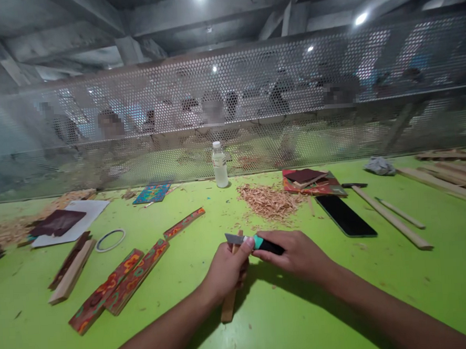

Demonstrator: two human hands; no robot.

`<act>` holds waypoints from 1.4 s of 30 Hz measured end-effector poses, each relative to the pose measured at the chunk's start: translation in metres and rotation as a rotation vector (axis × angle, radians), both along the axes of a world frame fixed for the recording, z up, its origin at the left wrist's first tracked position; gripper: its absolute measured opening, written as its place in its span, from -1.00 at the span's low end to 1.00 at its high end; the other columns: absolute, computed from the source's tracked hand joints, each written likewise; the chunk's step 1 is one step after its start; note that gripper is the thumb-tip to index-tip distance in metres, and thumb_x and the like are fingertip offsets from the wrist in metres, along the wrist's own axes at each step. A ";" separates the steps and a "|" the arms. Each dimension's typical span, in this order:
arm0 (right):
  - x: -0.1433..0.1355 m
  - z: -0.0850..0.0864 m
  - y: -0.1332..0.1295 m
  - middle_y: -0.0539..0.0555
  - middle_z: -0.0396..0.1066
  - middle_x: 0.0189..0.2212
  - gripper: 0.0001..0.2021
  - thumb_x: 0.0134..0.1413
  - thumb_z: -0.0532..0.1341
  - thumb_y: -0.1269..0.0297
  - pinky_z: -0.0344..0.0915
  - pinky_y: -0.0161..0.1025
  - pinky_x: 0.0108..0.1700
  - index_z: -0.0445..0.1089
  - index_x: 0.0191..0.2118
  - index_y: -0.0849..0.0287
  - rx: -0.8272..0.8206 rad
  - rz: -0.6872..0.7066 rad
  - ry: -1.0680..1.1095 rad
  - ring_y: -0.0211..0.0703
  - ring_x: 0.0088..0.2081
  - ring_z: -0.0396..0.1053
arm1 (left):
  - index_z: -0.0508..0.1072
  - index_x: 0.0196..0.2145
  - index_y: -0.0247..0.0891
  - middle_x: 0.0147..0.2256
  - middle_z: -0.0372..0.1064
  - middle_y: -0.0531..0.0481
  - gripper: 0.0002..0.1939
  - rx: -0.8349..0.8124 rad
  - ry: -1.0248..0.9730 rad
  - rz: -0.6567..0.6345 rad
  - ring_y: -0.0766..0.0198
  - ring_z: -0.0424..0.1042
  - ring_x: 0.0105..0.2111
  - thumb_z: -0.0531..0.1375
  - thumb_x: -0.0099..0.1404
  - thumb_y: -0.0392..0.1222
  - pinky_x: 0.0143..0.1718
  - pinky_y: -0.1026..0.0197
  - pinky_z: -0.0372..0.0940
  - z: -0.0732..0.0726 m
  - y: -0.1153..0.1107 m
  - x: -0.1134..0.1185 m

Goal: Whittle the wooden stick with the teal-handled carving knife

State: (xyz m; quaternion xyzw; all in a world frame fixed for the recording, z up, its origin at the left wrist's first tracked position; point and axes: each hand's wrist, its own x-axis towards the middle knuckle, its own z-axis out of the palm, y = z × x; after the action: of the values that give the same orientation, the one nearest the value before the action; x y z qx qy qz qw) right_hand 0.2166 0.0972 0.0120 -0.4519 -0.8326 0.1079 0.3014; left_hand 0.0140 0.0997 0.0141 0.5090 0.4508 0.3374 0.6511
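My left hand [227, 267] is wrapped round a narrow strip of wood [229, 306], whose lower end points toward me over the green table. In my right hand [296, 252] is a utility knife [271, 246] with a black and teal handle. Its blade [234, 239] crosses the strip's upper end, and my left thumb presses near the base of the blade. A heap of wood shavings [272, 201] lies just beyond my hands. Left of them rest painted wooden strips [138, 275] with a floral pattern.
A water bottle [220, 167] stands before the perforated metal screen [165, 105]. On the right are a phone [346, 216], a hammer-like tool [393, 217] and long wood pieces [446, 182]. Leftward lie a ring [111, 249], plain sticks [72, 271] and sandpaper [58, 222] on white paper.
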 end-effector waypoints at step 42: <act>0.001 -0.004 0.006 0.14 0.65 -0.24 -0.68 0.33 0.23 -0.01 0.37 -0.20 -0.26 0.58 -0.05 0.10 -0.070 -0.043 0.043 0.00 -0.29 0.58 | 0.17 -0.42 -0.12 -0.69 0.00 0.33 -0.40 -0.076 0.008 -0.027 0.50 -0.08 -0.75 0.31 0.16 0.43 -0.79 0.45 -0.07 0.004 0.001 0.000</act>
State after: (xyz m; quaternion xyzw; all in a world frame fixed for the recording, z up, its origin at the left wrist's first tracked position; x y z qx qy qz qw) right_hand 0.2181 0.1035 0.0080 -0.4776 -0.8117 0.1404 0.3055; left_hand 0.0135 0.1011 0.0183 0.4913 0.4591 0.3089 0.6726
